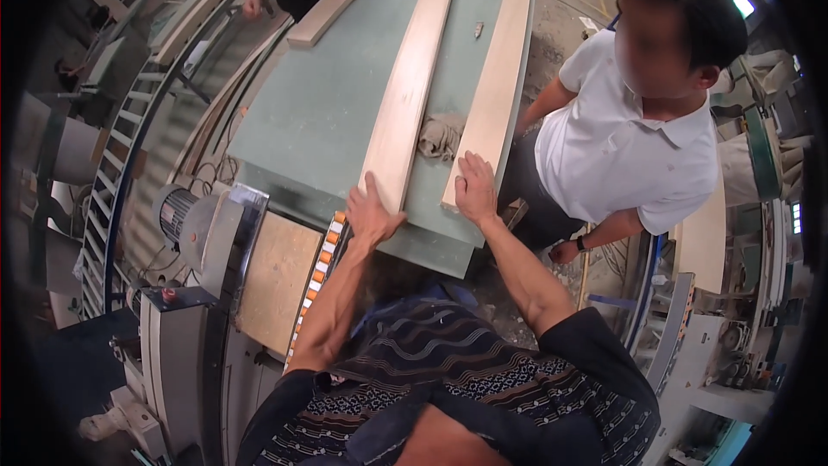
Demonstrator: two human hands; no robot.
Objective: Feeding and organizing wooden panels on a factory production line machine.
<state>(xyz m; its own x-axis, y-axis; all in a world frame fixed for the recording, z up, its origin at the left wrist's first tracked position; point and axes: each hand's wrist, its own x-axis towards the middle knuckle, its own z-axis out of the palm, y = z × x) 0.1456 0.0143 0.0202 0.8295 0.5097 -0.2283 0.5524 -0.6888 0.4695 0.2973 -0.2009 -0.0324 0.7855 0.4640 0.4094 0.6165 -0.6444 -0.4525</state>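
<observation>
Left hand (371, 211), fingers spread, grasps the near end of the middle plank (410, 86); right hand (475, 190) lies flat, open, on the right plank (504, 69). Both planks run lengthwise along the green worktable (319, 112), ends at its near edge; crumpled rag (440, 138) between them.

The middle of the picture is bright and clear, with soft daylight and only faint shadows. The corners go black. Straight edges bend near the rim. A bright window glows at the upper right. The far edges look blurry.
</observation>
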